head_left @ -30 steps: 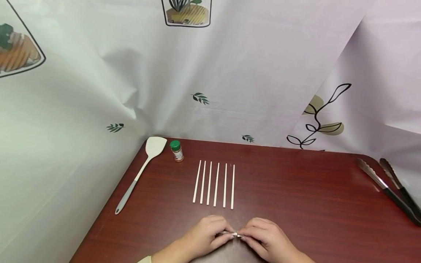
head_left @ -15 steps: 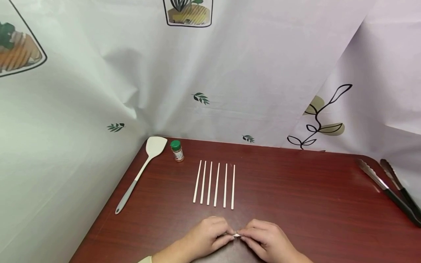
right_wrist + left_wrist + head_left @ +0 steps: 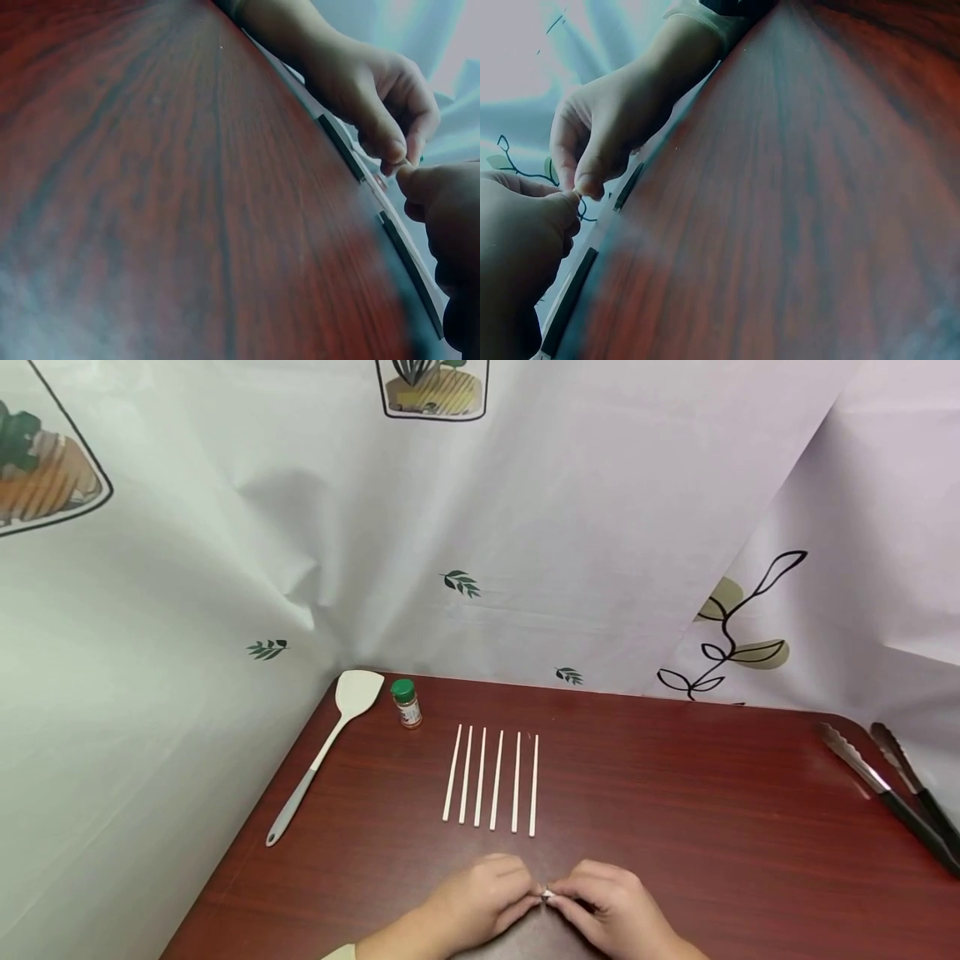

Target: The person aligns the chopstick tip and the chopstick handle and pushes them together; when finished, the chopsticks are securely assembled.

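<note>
Between the fingertips of both hands is a small white piece (image 3: 548,894), mostly hidden, its kind not clear. My left hand (image 3: 491,897) pinches it from the left with thumb and fingers. From the other side my right hand (image 3: 607,897) pinches it too. Only a sliver of it shows, low over the table's front part. Beyond the hands lie several thin white sticks (image 3: 496,781), side by side in a row and pointing away from me. In the left wrist view the fingertips of both hands (image 3: 604,142) meet closely.
A white spatula with a grey handle (image 3: 326,752) lies along the left edge of the dark red table (image 3: 675,793). Near it stands a small spice jar with a green lid (image 3: 406,702). Metal tongs (image 3: 892,797) with black handles lie at the right. Patterned white cloth (image 3: 570,527) hangs behind.
Both hands stay together in front of the sticks, with the fingertips drawn slightly closer. Less of the white piece shows between them than before. The sticks have not moved on the table.
</note>
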Motion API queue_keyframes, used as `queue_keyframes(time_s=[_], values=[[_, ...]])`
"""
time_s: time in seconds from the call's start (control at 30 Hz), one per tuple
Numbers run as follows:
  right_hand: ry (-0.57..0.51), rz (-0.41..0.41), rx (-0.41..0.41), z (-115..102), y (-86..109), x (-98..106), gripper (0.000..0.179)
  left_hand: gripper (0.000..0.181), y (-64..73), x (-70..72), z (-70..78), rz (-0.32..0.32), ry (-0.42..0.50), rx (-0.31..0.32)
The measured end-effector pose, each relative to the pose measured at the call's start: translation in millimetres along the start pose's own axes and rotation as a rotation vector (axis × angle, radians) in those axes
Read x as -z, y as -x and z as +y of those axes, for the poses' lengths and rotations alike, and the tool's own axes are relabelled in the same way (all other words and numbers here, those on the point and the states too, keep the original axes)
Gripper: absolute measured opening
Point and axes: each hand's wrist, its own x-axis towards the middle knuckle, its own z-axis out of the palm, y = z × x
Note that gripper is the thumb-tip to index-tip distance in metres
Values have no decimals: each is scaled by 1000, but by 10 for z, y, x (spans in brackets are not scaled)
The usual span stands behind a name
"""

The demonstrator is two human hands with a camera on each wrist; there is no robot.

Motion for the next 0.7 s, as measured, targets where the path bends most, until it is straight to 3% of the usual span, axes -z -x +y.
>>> queue_keyframes(time_s=[0.37,0.7], values=[[-11,-11,2,0,19,-22,10,10,-6,-10,30,-15,-21,6],[-32,-14,-24,-12,14,6,8,11,-18,-27,61,8,-25,17]])
